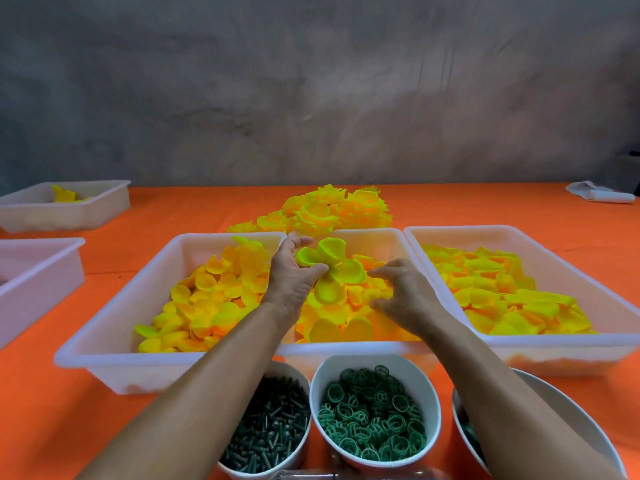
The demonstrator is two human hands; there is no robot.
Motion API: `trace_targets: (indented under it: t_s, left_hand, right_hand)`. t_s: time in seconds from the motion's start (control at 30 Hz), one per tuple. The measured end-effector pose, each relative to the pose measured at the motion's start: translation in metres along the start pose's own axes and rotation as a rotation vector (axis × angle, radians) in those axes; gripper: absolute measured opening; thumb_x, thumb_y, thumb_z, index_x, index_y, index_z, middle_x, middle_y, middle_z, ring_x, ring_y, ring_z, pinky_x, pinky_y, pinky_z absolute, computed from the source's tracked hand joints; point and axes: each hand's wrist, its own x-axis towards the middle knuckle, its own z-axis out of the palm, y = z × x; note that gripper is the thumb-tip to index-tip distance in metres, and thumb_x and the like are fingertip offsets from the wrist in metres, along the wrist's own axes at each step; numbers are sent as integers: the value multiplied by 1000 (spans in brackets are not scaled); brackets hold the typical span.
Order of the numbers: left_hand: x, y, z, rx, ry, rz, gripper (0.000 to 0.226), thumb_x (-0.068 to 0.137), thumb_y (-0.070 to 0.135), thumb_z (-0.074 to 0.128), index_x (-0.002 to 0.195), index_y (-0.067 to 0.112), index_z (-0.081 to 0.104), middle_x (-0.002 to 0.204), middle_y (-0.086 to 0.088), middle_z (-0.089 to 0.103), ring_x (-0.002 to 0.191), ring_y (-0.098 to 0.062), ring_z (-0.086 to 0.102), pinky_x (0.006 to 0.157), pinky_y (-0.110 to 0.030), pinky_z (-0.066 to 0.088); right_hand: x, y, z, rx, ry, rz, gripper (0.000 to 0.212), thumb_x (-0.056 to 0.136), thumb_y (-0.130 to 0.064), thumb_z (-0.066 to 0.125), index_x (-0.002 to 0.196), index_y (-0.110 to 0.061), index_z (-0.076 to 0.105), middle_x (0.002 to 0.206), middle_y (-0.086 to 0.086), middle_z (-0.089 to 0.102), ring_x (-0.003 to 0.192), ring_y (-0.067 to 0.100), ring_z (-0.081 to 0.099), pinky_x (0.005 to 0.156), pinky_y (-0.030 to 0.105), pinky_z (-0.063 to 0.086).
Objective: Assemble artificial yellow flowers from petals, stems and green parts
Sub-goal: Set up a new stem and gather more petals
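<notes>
Translucent plastic trays (104, 362); matt orange tablecloth (52, 427).

Left hand (294, 271) pinches yellow petal cluster (329, 268) above middle tray (346, 348). Right hand (401, 289), fingers curled, down among loose petals (346, 323) in same tray. Petal-filled trays either side. Near edge: bowl of dark green stems (270, 431), bowl of green rings (374, 414). Finished flowers (332, 209) heaped behind, on orange table (52, 410).

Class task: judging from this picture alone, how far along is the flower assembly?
Done: a heap of finished yellow flowers behind the white plastic trays. In hand: left hand pinches a yellow petal cluster; right hand reaches into loose petals. Left: plenty, trays and green-part bowls remain full.
</notes>
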Motion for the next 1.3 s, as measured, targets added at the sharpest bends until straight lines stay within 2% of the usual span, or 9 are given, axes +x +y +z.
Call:
trace_targets:
  t_s: [0.17, 0.33, 0.47, 0.53, 0.6, 0.8, 1.03, 1.1, 1.3]
  left_hand:
    - [-3, 3, 1, -34, -36, -46, 41, 79, 1, 72, 113, 14, 54, 93, -12, 62, 79, -19, 58, 55, -20, 49]
    - [-4, 4, 3, -19, -138, -45, 35, 83, -1, 67, 109, 17, 55, 104, -16, 64, 86, -23, 59, 60, -25, 48]
    - [-7, 5, 4, -44, -298, -50, 30, 84, 0, 66, 105, 20, 57, 95, -10, 67, 79, -18, 64, 62, -26, 54]
    - [-7, 4, 4, -32, -295, -51, 33, 82, 0, 67, 108, 19, 58, 107, -16, 66, 86, -24, 63, 72, -39, 55]
    - [-7, 4, 4, -15, -256, -66, 39, 80, 0, 70, 112, 19, 58, 115, -24, 61, 92, -34, 60, 80, -47, 52]
    - [-5, 5, 3, 1, -198, -103, 42, 77, -3, 67, 111, 19, 60, 113, -19, 60, 90, -27, 57, 68, -34, 48]
    - [-4, 7, 3, -82, -237, -162, 11, 85, 24, 66, 83, 14, 69, 67, 8, 68, 59, -8, 62, 51, -21, 49]
    - [-3, 4, 2, -92, -221, -122, 2, 82, 13, 70, 83, 14, 68, 68, 6, 69, 60, -8, 62, 51, -20, 49]
    - [-3, 3, 0, -125, -246, -47, 31, 73, -16, 68, 91, 9, 65, 71, -1, 69, 65, -8, 66, 59, -21, 54]
  right_hand:
    - [1, 0, 1, -114, 65, -61, 43, 82, -19, 68, 125, -18, 62, 133, 3, 55, 126, 22, 41, 103, 31, 33]
    - [-1, -6, -7, 611, 99, -14, 26, 93, -25, 56, 109, -9, 68, 97, 6, 71, 96, 21, 64, 78, 28, 49]
    - [-3, -4, -4, 677, 74, -76, 21, 79, -16, 74, 96, -4, 70, 78, 0, 69, 69, 0, 63, 62, 18, 50]
    - [-2, -2, -3, 685, 101, -94, 7, 77, -4, 75, 82, -7, 72, 64, -9, 64, 54, -8, 56, 53, 12, 44]
    - [-1, -1, -3, 688, 123, -99, 20, 78, -1, 72, 70, -19, 69, 56, -15, 62, 51, -7, 54, 53, 11, 41]
    - [0, 0, -1, 634, 131, -110, 25, 77, -6, 75, 63, -24, 64, 57, -10, 59, 49, -6, 49, 52, 14, 39]
    - [0, 0, 0, 592, 158, -106, 28, 75, -11, 78, 58, -24, 61, 48, -14, 54, 45, -4, 45, 46, 10, 34]
    - [0, 0, 0, 595, 153, -100, 26, 75, -13, 78, 58, -23, 61, 50, -12, 53, 44, -3, 43, 46, 11, 33]
    - [-3, -3, -4, 674, 8, -45, 20, 82, -29, 70, 72, -12, 69, 56, -5, 47, 53, 6, 41, 53, 22, 34]
